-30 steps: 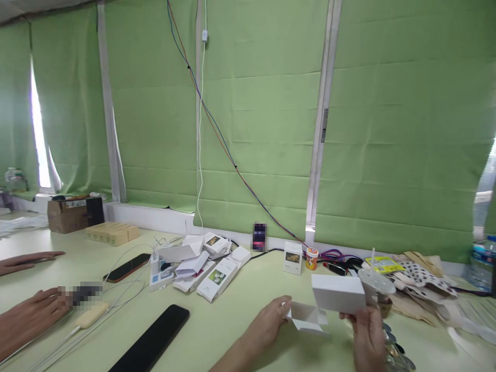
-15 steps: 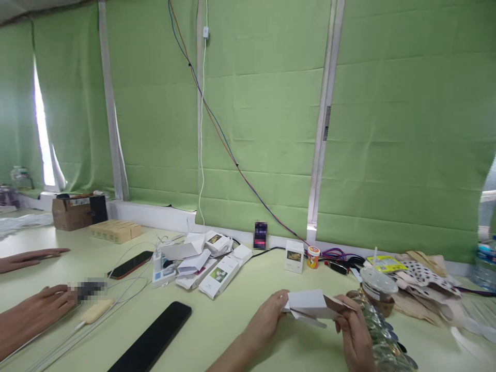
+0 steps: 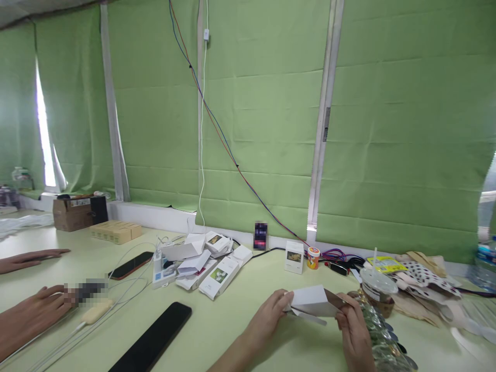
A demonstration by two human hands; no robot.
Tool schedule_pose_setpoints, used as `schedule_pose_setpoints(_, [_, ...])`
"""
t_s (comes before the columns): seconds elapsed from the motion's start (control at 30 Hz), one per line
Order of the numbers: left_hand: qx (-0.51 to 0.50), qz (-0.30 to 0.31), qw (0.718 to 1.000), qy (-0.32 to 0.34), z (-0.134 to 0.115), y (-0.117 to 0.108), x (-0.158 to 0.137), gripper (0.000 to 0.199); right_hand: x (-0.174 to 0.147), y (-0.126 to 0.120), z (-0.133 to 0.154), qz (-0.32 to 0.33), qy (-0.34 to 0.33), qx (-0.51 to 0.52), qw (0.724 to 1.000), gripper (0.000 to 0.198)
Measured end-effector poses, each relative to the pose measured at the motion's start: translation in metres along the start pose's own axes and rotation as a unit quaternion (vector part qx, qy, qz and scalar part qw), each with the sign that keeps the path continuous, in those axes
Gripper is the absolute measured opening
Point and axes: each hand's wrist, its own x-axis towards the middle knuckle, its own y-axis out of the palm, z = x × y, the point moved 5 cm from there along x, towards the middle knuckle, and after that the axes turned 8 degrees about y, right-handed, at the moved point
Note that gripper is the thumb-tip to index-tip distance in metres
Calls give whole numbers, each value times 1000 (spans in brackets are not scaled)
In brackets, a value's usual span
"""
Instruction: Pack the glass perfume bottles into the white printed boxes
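A white carton (image 3: 312,300) spanned the left hand (image 3: 273,310) and the right hand (image 3: 354,328) at the lower right of the frame.
The left thumb and fingers were clamped on the carton's left end, the right ones on its right end; a loose flap jutted below, between the grips. Clear-wrapped packets (image 3: 383,333) lay just beside the right hand, near a lidded cup (image 3: 380,281).

White carton (image 3: 309,300), plain-sided, partly unfolded, tilted, flap jutting below, above pale tabletop (image 3: 217,320)
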Motion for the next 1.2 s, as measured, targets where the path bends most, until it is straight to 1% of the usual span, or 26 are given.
schedule_pose_setpoints(0.13, [-1, -6, 1000, 11, -3, -2, 2, 58, 0, 1, -3, 3, 7, 4, 1000, 19])
schedule_pose_setpoints(0.3, [5, 12, 1000, 3, -2, -2, -1, 51, -2, 2, -1, -1, 0, 14, 1000, 20])
schedule_pose_setpoints(0.43, [13, 30, 999, -19, -1, -2, -3, 39, -3, 4, 3, 11, 56, 61, 997, 25])
schedule_pose_setpoints(0.5, [3, 37, 999, -37, -3, -3, -2, 35, -3, 4, 6, 7, 68, 73, 995, 25])
schedule_pose_setpoints(0.63, [-5, 47, 998, -53, -9, -5, 1, 35, -3, 2, 8, -8, 71, 86, 994, 27])
schedule_pose_setpoints(0.77, [15, 50, 997, -56, -9, -8, 1, 36, -5, 4, 6, -3, 80, 96, 992, 26])
schedule_pose_setpoints(0.9, [52, 64, 995, -61, -4, -9, -4, 39, -6, 7, 4, 9, 57, 85, 995, 26])
schedule_pose_setpoints(0.97, [62, 59, 995, -47, 0, -8, -7, 40, -7, 8, 4, 19, 41, 71, 996, 26])
schedule_pose_setpoints(1.03, [64, 47, 997, -24, 3, -6, -9, 42, -7, 8, 6, 28, 18, 57, 998, 24])
schedule_pose_setpoints(1.1, [59, 32, 998, 9, 5, -3, -10, 48, -7, 11, 9, 46, -11, 48, 998, 23])
schedule_pose_setpoints(1.2, [33, 31, 998, 53, 2, 4, -10, 60, -9, 20, 15, 104, -76, 25, 991, 20])
